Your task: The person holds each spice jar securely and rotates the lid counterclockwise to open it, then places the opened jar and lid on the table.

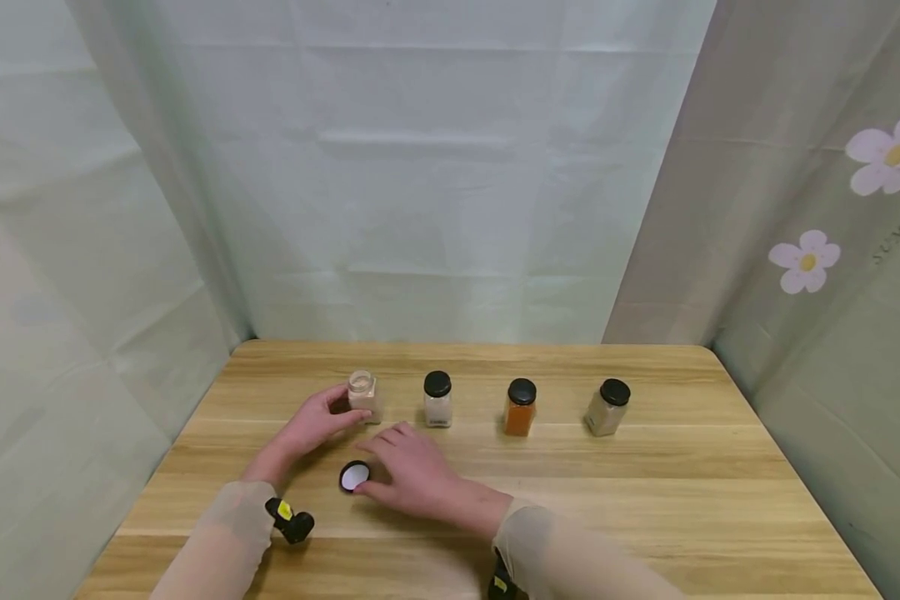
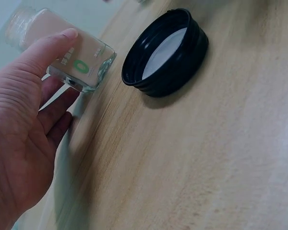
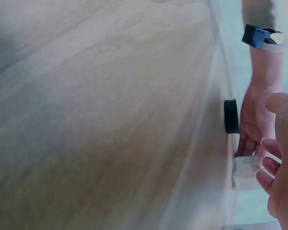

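An uncapped square glass spice jar (image 1: 365, 398) of pale beige powder stands at the left of the row. My left hand (image 1: 318, 429) grips it, thumb across the labelled front (image 2: 79, 60) and fingers around the far side. Nearer me, its black screw lid (image 1: 355, 477) lies upside down on the wood, white liner facing up. My right hand (image 1: 416, 475) hovers just right of the lid, fingers loosely bent and holding nothing. From the right wrist view, the lid (image 3: 231, 116) looks apart from the right fingers (image 3: 271, 165).
Three capped jars stand to the right: one with whitish powder (image 1: 438, 400), one orange (image 1: 521, 408) and one beige (image 1: 607, 408), turned slightly. They share a wooden table (image 1: 682, 500). Pale curtains (image 1: 450, 208) hang behind and at both sides.
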The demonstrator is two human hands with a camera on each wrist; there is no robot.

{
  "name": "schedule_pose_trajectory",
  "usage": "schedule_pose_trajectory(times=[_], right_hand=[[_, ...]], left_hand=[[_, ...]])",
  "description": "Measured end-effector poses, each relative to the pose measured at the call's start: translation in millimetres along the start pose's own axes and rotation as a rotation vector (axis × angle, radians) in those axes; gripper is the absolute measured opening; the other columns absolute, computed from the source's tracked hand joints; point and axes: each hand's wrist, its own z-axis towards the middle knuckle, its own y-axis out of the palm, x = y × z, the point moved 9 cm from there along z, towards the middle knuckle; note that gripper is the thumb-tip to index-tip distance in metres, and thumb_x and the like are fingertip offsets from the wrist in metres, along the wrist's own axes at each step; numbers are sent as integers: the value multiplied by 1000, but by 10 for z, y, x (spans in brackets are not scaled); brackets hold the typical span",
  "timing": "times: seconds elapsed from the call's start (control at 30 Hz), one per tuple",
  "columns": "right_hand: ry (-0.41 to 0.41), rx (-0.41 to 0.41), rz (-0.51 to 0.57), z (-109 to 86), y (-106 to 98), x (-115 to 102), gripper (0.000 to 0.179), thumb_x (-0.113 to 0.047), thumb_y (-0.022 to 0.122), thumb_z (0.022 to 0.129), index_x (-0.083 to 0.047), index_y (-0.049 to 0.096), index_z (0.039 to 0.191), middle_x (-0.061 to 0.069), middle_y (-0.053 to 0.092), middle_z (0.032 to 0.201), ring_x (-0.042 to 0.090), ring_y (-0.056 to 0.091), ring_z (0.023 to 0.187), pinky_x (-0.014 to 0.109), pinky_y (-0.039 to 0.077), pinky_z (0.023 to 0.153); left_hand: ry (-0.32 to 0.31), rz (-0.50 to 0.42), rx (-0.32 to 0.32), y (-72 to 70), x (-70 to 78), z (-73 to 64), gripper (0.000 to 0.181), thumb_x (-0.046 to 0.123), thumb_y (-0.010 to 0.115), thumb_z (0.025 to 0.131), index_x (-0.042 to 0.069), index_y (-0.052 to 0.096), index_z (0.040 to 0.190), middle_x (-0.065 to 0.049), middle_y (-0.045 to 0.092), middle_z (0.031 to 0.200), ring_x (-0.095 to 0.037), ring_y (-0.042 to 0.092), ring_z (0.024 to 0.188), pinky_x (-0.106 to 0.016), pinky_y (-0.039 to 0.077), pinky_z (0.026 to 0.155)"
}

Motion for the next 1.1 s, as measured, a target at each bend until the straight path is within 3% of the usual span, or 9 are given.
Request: schedule_pose_trajectory(times=[0.13, 0.27, 0.43, 0.6, 0.9, 1.1], right_hand=[[-2, 29, 34, -45, -156, 21, 60, -56, 67, 95, -20, 59, 143, -6, 63, 132, 12, 52, 120, 29, 42, 104], [5, 71, 45, -99, -290, 74, 59, -54, 67, 96, -21, 58, 144, -6, 63, 130, 12, 52, 121, 31, 42, 105], [34, 119, 78, -164, -473, 146, 57, -50, 69, 96, -19, 60, 143, -5, 64, 130, 13, 53, 121, 32, 44, 104], [38, 187, 90, -249, -674, 220, 54, -47, 70, 96, -18, 62, 141, -5, 65, 128, 16, 54, 121, 34, 44, 104], [34, 322, 165, -424, -1011, 369, 52, -40, 75, 94, -16, 63, 138, -2, 63, 129, 19, 54, 121, 39, 47, 100], [-6, 419, 156, -528, -1225, 418, 52, -33, 78, 93, -15, 63, 139, -1, 62, 131, 22, 53, 122, 39, 48, 99]], left_hand=[[31, -16, 5, 5, 28, 4, 68, 36, 80, 91, 6, 54, 146, -12, 65, 133, -28, 58, 124, -44, 44, 105], [52, -43, 3, 9, 51, 9, 69, 33, 81, 91, 7, 52, 148, -13, 62, 137, -30, 56, 128, -46, 42, 107], [29, -59, -5, -29, 14, 0, 89, 36, 79, 92, 5, 30, 160, -22, 46, 153, -41, 42, 140, -58, 33, 113], [20, -37, 34, -199, 54, -58, 92, 39, 74, 96, 9, 20, 164, -21, 35, 160, -45, 33, 145, -63, 28, 114], [76, -4, 143, -623, 455, -265, 83, 34, 69, 100, 21, 20, 165, -13, 33, 163, -40, 29, 148, -64, 26, 114], [132, 20, 202, -768, 759, -410, 75, 31, 71, 99, 28, 31, 162, -5, 38, 161, -35, 33, 146, -61, 28, 113]])
